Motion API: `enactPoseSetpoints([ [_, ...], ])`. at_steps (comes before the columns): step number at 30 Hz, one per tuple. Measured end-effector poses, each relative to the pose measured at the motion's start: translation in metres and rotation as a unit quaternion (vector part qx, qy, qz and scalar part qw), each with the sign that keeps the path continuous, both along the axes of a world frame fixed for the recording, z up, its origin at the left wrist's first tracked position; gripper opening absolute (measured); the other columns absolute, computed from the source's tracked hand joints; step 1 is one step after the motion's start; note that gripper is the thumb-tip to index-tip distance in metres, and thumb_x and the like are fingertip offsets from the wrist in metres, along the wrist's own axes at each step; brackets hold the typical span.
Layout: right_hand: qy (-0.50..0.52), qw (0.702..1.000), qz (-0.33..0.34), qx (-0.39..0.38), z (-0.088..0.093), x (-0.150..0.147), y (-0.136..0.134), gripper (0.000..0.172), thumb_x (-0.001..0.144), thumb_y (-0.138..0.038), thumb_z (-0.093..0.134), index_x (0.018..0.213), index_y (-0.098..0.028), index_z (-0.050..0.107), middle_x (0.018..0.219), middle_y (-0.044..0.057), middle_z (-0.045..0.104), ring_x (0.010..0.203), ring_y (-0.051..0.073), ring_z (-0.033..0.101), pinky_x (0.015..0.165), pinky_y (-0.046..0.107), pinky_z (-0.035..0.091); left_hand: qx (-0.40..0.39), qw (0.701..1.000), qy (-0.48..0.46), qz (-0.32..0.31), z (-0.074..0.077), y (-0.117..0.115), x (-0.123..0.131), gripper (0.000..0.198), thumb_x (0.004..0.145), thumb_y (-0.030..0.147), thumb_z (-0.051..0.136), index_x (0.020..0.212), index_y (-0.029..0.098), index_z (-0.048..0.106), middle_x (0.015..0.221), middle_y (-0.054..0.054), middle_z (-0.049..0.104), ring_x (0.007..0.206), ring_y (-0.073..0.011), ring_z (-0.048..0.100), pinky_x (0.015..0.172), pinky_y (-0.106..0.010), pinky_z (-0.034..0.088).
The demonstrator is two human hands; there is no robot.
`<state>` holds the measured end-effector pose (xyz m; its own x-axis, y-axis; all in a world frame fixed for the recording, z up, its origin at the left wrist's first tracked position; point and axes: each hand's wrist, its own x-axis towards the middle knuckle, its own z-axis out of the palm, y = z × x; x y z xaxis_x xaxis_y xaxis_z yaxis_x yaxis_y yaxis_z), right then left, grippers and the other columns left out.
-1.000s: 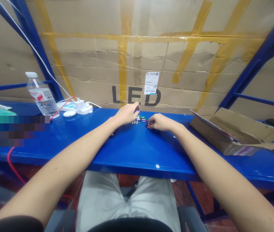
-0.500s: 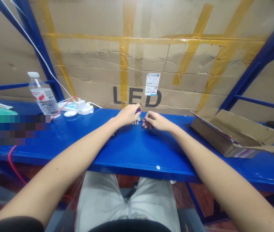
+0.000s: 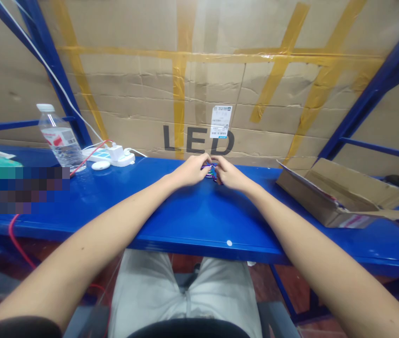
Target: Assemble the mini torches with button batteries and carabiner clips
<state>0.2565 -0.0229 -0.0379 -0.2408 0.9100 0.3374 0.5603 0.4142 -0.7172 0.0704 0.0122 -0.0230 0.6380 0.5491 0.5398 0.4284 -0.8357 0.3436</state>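
Note:
Near the back edge of the blue table (image 3: 199,211), my two hands meet, fingers bent inward. My left hand (image 3: 191,171) is closed, with a slim shiny purple piece (image 3: 207,166) at its fingertips. My right hand (image 3: 230,174) curls from the other side, closed around the near end of some small glossy pieces (image 3: 211,173) in purple and green. These pieces lie between the hands, partly covered by fingers, too small to name. Whether each hand holds a separate piece cannot be made out.
On the left stand a water bottle (image 3: 62,141), a white power strip (image 3: 124,160) with cables, and a round white disc (image 3: 100,165). An open cardboard box (image 3: 326,199) sits to the right. A large taped carton (image 3: 143,94) forms the back wall.
My hands have come closer together, the left moving right and slightly down. The small pieces seen on the table beneath the left hand are now hidden or gathered between the hands.

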Motion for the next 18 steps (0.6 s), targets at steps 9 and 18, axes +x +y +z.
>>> enactPoseSetpoints([
  [9,-0.131,0.984,-0.044,0.108,-0.003,-0.005,0.0,0.012,0.093,-0.015,0.039,0.097,-0.019,0.05,0.101,0.013,0.067,0.09,0.023,0.06,0.076,0.031,0.043,0.017,1.0,0.01,0.02,-0.001,-0.006,0.003,0.016,0.09,0.018,0.054,0.102,0.016,0.064,0.096,-0.009,0.074,0.09,-0.0219,0.069,0.079,-0.035,0.052],
  [18,-0.169,0.975,-0.073,0.122,-0.001,-0.013,-0.005,0.018,0.087,-0.006,0.04,0.096,-0.018,0.05,0.102,0.016,0.067,0.09,0.025,0.06,0.078,0.033,0.044,0.081,0.993,0.066,0.06,0.001,-0.014,0.011,0.015,0.088,0.015,0.053,0.095,0.015,0.067,0.097,-0.012,0.073,0.093,-0.0257,0.069,0.084,-0.038,0.053],
])
